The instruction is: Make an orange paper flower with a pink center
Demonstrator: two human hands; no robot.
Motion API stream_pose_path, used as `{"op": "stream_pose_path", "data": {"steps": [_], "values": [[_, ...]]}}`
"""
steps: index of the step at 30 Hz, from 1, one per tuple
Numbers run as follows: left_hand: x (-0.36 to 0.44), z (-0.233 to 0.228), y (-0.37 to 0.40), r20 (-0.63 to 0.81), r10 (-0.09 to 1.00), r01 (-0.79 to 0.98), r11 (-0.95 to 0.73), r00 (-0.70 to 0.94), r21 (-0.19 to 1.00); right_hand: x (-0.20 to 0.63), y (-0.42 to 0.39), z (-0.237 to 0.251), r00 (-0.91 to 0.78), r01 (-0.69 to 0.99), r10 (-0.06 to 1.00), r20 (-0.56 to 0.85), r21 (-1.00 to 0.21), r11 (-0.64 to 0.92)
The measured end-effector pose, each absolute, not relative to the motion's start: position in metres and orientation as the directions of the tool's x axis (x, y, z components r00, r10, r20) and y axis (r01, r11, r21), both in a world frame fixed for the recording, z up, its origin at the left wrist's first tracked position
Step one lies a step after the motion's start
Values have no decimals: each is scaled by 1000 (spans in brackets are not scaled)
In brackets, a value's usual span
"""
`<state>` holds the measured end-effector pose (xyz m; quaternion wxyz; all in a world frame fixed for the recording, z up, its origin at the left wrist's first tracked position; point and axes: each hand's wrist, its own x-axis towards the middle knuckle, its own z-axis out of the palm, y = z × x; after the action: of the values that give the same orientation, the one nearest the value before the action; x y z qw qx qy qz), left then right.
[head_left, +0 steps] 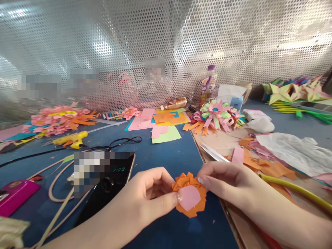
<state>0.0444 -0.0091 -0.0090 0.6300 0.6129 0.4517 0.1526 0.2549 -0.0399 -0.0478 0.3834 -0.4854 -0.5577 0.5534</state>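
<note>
Both my hands hold a small orange paper flower (pixel 190 197) with a pink paper circle on its middle, just above the blue table (pixel 168 159). My left hand (pixel 153 190) grips its left edge, thumb pressing on the pink circle. My right hand (pixel 223 181) pinches the flower's upper right edge with its fingertips. A black phone (pixel 109 186) lies just left of my left hand.
A yellow glue gun (pixel 71 139) with a black cord lies at the left. Loose coloured paper sheets (pixel 163 124) and finished paper flowers (pixel 215 116) sit farther back. Orange scraps (pixel 264 167), white plastic (pixel 293 152), a bottle (pixel 209 84) and a perforated metal screen (pixel 166 45) surround them.
</note>
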Motion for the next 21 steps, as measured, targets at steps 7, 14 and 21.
{"op": "stream_pose_path", "data": {"steps": [7, 14, 21], "values": [[46, -11, -11, -384, 767, 381, 197, 515, 904, 255, -41, -47, -232, 145, 965, -121, -985, -88], [45, -12, -10, -380, 751, 379, 187, 540, 907, 256, -39, -51, -247, 138, 967, -61, -990, -27], [43, -17, -8, -362, 770, 394, 156, 526, 906, 254, -41, -44, -232, 149, 969, -86, -988, -52]]}}
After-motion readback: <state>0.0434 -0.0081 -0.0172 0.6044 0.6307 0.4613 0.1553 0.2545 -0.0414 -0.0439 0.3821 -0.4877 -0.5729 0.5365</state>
